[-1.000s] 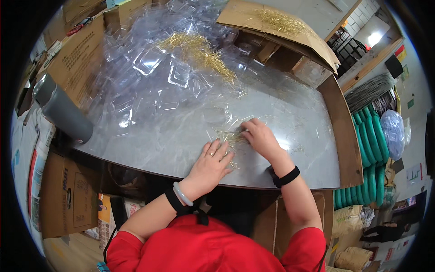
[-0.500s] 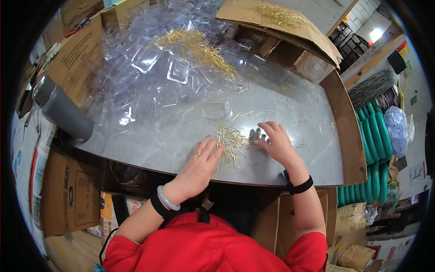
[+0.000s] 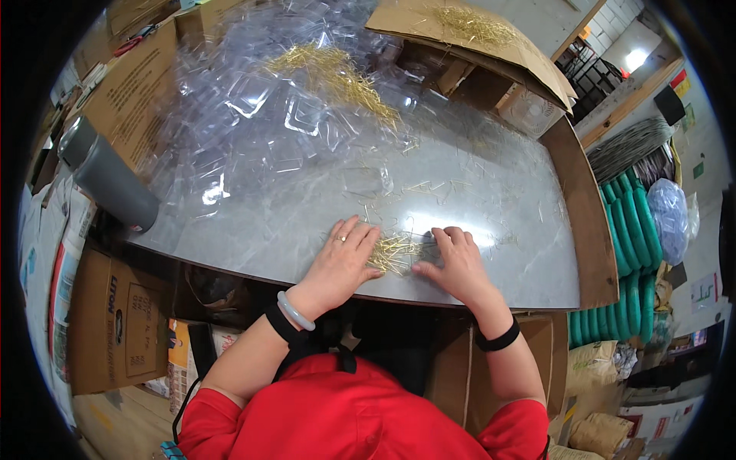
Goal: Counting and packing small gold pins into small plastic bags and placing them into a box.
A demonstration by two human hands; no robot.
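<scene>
A small heap of thin gold-coloured wire hooks (image 3: 395,254) lies near the front edge of the grey tabletop (image 3: 291,230). Flat on the table, my left hand (image 3: 343,257) borders the heap's left side, fingers stretched out and thumb touching the wires. My right hand (image 3: 458,267) rests at the other side, thumb apart from its curved fingers, the fingertips at the heap's right edge. Both hands are open, and neither grips anything. A few loose wire hooks (image 3: 429,188) are scattered just beyond.
Clear plastic packaging shells (image 3: 230,130) form a big pile at the back left, with more gold wire (image 3: 345,80) on top. A grey bottle (image 3: 111,180) stands at the left edge. A cardboard box (image 3: 429,38) occupies the back; a wooden board (image 3: 584,222) borders the right.
My right hand has come nearer and its fingers now lie lower beside the heap. My left hand has shifted slightly away from me. The wire hooks between them are gathered more closely.
</scene>
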